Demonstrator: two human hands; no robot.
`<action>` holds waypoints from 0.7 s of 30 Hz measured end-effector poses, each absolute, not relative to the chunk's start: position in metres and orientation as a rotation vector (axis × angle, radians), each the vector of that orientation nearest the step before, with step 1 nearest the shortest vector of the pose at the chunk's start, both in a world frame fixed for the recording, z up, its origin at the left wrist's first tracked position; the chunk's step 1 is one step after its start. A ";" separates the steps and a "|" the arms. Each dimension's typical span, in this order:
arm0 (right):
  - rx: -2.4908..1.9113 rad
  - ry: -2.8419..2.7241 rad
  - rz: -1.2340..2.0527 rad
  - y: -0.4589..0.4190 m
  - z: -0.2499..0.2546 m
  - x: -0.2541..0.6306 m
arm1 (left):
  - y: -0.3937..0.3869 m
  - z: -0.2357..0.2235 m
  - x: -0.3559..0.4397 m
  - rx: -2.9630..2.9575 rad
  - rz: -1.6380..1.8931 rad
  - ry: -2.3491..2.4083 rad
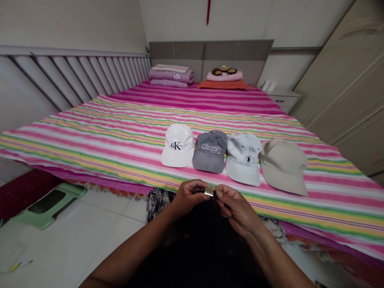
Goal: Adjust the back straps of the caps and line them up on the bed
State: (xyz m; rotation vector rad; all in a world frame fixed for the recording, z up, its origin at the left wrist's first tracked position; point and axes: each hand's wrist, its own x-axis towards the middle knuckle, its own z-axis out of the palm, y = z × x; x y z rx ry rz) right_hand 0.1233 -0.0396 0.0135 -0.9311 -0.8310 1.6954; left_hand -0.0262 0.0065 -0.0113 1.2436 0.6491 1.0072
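A small silvery metal buckle [209, 192] on a dark strap is pinched between my two hands, close to my body. My left hand [192, 194] grips the strap at the buckle's left side, with thumb and fingers pressed together. On the other side, my right hand [233, 203] pinches the strap's dark end. Whatever the strap belongs to blends into the black area below. Beyond my hands, caps lie in a row on the bed: a white cap [178, 145], a grey cap [210, 151], a pale blue cap [244, 158] and a beige cap [283, 165].
The bed [90, 132] has a striped cover and a grey headboard [189, 52]. Folded bedding [171, 76] and a pink pillow [225, 76] sit at its far end. A green stool [51, 206] stands on the floor at left, a white nightstand [283, 100] at back right.
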 end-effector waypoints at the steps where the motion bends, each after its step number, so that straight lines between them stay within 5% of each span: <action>1: -0.923 -0.812 1.684 -0.040 0.013 0.123 | 0.007 -0.012 -0.026 1.223 1.009 0.643; 21: -0.883 -0.743 1.776 -0.038 0.010 0.124 | 0.007 -0.015 -0.026 1.413 1.161 0.589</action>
